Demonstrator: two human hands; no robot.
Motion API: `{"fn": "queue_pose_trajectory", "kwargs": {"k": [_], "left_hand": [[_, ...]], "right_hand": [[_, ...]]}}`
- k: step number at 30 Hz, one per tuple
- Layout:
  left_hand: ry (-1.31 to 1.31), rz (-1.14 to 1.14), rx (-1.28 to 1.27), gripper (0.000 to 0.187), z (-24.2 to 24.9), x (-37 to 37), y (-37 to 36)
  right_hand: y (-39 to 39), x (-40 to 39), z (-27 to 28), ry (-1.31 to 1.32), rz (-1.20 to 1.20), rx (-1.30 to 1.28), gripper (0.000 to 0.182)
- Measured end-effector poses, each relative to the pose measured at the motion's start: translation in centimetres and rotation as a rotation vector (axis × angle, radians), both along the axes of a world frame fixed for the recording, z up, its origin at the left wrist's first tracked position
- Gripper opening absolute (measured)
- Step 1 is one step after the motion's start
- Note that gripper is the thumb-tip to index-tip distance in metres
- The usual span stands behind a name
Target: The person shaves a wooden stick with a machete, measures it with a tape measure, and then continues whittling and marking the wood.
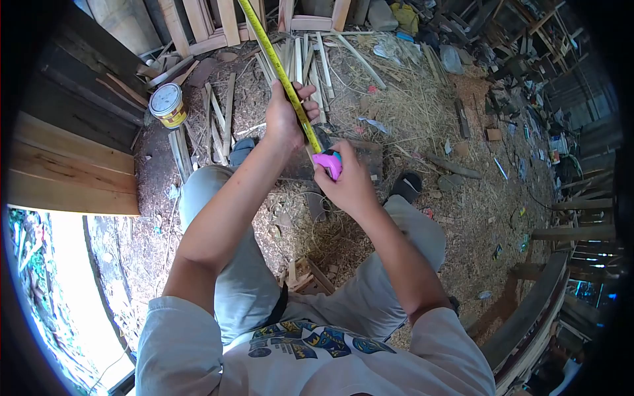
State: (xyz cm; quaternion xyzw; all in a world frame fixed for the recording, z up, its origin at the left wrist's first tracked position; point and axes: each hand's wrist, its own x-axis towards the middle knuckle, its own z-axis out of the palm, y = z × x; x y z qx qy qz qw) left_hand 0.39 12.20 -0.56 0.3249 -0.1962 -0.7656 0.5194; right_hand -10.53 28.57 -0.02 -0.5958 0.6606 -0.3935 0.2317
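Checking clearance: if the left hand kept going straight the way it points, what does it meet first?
Likely the thin wood slats lying on the ground just beyond the left hand, which grips the yellow tape. Depth is unclear.

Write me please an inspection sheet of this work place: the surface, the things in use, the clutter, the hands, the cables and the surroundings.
Surface: dirt ground covered with sawdust, straw and wood chips.
Job's things: yellow tape blade pulled out toward the upper left; pink tape case.
Clutter: thin wood slats lying ahead; a paint can, lid on, at the left; scraps and litter at the right.
Hands: left hand pinches the blade; right hand holds the case.
Cables: nothing seen for certain.
Surroundings: stacked planks at the left; wooden frames at the top; curved timber at the lower right.
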Motion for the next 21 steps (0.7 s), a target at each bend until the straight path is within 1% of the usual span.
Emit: {"fn": "queue_pose_trajectory", "kwargs": {"k": [2, 5, 9, 11, 15, 21], "left_hand": [[-0.026, 0.022, 0.023, 0.051, 0.7, 0.5, -0.4], [-0.033, 0.048, 0.070, 0.047, 2.1, 1.2, -0.8], [-0.009, 0.100, 0.074, 0.047, 2.3, 1.9, -1.4], [-0.013, 0.102, 0.080, 0.047, 2.2, 2.0, -1.5], [-0.025, 0.096, 0.094, 0.048, 2.0, 2.0, -1.4], [-0.056, 0.098, 0.078, 0.049, 1.8, 1.7, -0.9]], "right_hand": [[0.0, 0.1, -0.4, 0.003, 0.029, -0.060, 0.043], [0.3, 0.5, -0.1, -0.003, 0.022, -0.035, 0.042], [0.4, 0.9, 0.0, -0.017, 0.040, 0.005, 0.041], [0.4, 1.1, -0.2, -0.013, 0.044, -0.069, 0.040], [0.6, 1.3, 0.2, -0.038, 0.032, -0.038, 0.039], [0.5, 1.6, 0.2, -0.073, 0.021, -0.094, 0.037]]}}
